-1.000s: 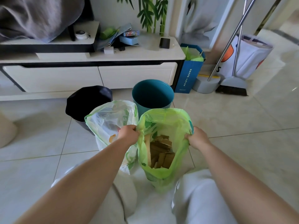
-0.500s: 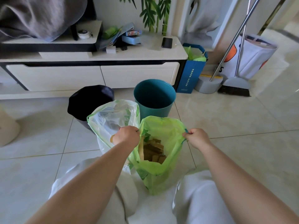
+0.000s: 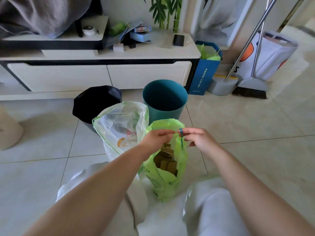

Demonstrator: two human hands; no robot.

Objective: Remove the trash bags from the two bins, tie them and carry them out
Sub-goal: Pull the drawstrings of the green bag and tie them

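A green trash bag [image 3: 163, 183] with brown cardboard pieces inside stands on the floor between my knees. My left hand [image 3: 156, 139] pinches its rim on the left. My right hand [image 3: 197, 138] pinches the rim and its blue drawstring on the right, and the two hands almost touch over the bag's mouth. A clear bag with a green rim [image 3: 119, 126] stands open just to the left, holding wrappers. Behind them are a black bin [image 3: 95, 103] and a teal bin [image 3: 164, 99], both without bags.
A white TV cabinet [image 3: 102, 75] runs along the back wall. To its right stand a blue paper bag [image 3: 203, 74], a grey dustpan [image 3: 221, 86], a broom [image 3: 250, 87] and a white laundry bag [image 3: 271, 55]. Tiled floor stretches right.
My hands have come together from the bag's two sides, drawing the green bag's wide mouth nearly closed. The right hand now pinches the blue drawstring.
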